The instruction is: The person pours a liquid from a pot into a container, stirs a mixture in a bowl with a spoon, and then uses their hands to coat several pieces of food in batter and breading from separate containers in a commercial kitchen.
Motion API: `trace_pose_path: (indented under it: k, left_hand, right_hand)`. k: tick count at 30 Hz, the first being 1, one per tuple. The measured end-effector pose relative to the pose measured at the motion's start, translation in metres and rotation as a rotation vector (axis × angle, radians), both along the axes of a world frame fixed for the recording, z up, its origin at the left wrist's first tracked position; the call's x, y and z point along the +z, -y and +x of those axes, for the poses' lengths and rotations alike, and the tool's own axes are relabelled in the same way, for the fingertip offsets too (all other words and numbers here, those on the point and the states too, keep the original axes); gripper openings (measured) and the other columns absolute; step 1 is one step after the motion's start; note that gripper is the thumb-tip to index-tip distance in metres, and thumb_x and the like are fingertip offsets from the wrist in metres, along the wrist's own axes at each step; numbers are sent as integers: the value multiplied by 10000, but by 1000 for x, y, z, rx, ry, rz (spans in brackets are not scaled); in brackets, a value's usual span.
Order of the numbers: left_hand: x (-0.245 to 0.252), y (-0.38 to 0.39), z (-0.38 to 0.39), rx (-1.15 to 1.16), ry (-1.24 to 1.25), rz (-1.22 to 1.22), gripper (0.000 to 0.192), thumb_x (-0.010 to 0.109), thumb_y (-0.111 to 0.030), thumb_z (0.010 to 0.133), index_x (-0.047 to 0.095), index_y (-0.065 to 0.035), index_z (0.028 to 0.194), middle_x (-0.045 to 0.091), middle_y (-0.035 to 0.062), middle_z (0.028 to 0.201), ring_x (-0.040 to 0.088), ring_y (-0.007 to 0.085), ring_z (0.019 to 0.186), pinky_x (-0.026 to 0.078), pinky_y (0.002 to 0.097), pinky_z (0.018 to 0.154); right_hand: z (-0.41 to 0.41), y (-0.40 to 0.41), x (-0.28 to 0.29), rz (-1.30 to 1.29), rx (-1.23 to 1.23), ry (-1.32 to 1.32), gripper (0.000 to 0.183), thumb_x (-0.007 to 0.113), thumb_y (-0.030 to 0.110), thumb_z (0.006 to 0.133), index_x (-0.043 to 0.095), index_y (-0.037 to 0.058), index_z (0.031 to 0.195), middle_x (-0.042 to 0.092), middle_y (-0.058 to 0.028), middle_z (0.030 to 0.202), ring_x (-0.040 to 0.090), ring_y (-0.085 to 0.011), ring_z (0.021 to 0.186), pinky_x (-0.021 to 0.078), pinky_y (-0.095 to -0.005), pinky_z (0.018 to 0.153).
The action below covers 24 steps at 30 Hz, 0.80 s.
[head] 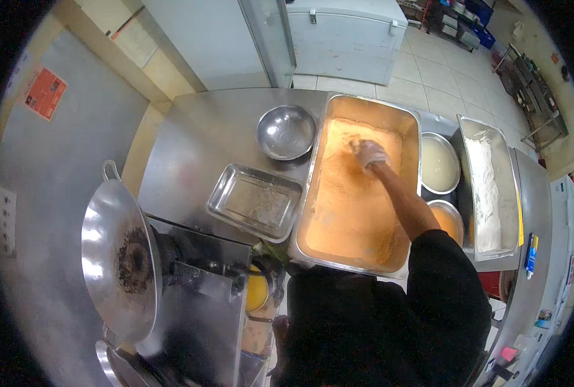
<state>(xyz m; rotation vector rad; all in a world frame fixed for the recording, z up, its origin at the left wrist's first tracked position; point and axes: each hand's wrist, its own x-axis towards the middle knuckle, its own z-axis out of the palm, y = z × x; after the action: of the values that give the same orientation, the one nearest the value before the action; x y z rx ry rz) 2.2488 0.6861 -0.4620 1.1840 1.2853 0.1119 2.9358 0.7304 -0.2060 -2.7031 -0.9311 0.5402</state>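
My right hand [369,154], in a clear plastic glove, is down in the orange-tinted powder [349,208] inside a large deep steel pan [415,145]. Its fingertips are blurred, and whether they grip anything cannot be told. My left hand [280,326] hangs low beside my body, partly seen near the edge of the cooking station; its fingers are unclear. Left of the deep pan are a round steel bowl [287,132] and a rectangular steel tray [255,202] with some residue. To its right are a round pan of pale liquid [438,163] and one of orange contents [446,222].
A long steel pan of white powder [484,193] stands at the right, near a blue package [531,255]. A large steel wok [120,261] leans up at the left by the burner. A yellow-filled container [257,289] sits below. A white chest freezer [345,43] stands beyond the counter.
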Motion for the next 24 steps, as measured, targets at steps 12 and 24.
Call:
trace_pose_path:
  k: [12,24]
  left_hand:
    - [3,-24,18,-193,168,235,109,533,-119,849,598,-35,827,578,72,746,561,187,668,470,302,618]
    - [35,-34,49,-188,244,-232,123,494,-100,809,534,-76,695,530,42,672,510,145,553,407,251,490]
  right_hand:
    - [-22,40,-17,-56,-53,132,528,558,416,786,485,84,1190,419,-187,1304,551,-312,1021,481,-365,811]
    - [-64,84,-56,219,-236,944,505,597,354,761,523,24,1136,582,-223,1055,590,-287,973,466,-365,814]
